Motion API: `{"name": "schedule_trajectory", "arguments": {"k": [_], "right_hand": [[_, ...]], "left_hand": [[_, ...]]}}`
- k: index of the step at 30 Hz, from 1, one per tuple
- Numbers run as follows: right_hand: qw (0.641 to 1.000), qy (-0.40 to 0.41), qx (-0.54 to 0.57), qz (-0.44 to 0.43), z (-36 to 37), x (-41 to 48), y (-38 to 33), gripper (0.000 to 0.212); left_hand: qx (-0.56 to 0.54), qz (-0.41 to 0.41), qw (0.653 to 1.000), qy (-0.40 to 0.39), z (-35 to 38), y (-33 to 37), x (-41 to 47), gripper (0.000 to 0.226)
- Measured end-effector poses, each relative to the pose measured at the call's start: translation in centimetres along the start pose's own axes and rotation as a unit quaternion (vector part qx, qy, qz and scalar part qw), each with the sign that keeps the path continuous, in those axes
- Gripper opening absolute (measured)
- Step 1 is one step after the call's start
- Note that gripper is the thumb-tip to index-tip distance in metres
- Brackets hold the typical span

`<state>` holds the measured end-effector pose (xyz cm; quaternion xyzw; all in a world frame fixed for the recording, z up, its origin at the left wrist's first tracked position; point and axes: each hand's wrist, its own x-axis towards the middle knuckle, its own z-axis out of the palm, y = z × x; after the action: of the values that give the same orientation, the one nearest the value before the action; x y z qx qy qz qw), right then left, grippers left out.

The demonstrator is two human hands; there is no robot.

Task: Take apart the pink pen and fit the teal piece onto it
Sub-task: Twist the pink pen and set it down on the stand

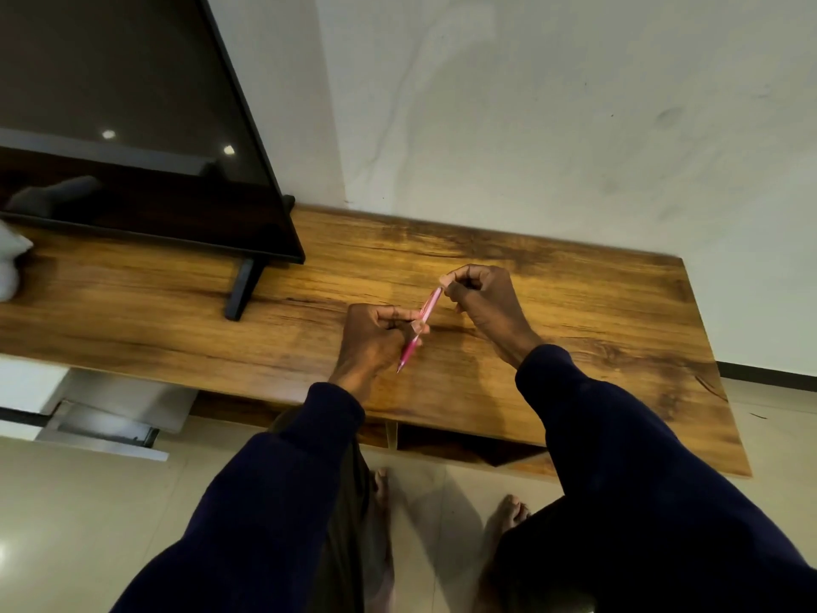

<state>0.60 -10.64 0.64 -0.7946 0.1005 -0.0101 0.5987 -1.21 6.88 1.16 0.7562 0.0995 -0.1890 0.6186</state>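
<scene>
I hold the pink pen (425, 312) slanted above the wooden table (574, 311), its tip pointing down toward me and its rear end pointing up and away. My left hand (376, 338) grips the lower, darker pink part between thumb and fingers. My right hand (484, 298) pinches the pen's upper end with its fingertips. The pen looks whole, in one piece. No teal piece shows anywhere in view; the closed fingers may hide small parts.
A dark flat screen (132, 126) on a black stand (241, 289) occupies the table's left half. A white object (9, 263) lies at the far left edge. A white wall rises behind the table. My bare feet stand on the tiled floor (88, 502) below.
</scene>
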Motion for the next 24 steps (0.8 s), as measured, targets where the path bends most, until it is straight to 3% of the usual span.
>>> {"name": "schedule_trajectory", "arguments": {"k": [17,21,24], "right_hand": [[0.999,0.006,0.05,0.01,-0.1,1.0,-0.1,0.013],[0.983,0.109,0.138,0.048,-3.5,2.9,-0.6,0.017],[0.996,0.078,0.03,0.028,-6.3,3.4,-0.2,0.012]], "left_hand": [[0.101,0.077,0.99,0.06,0.1,1.7,0.8,0.018],[0.161,0.094,0.98,0.066,-0.7,0.0,0.3,0.019],[0.105,0.042,0.992,0.06,-1.8,-1.5,0.3,0.021]]}}
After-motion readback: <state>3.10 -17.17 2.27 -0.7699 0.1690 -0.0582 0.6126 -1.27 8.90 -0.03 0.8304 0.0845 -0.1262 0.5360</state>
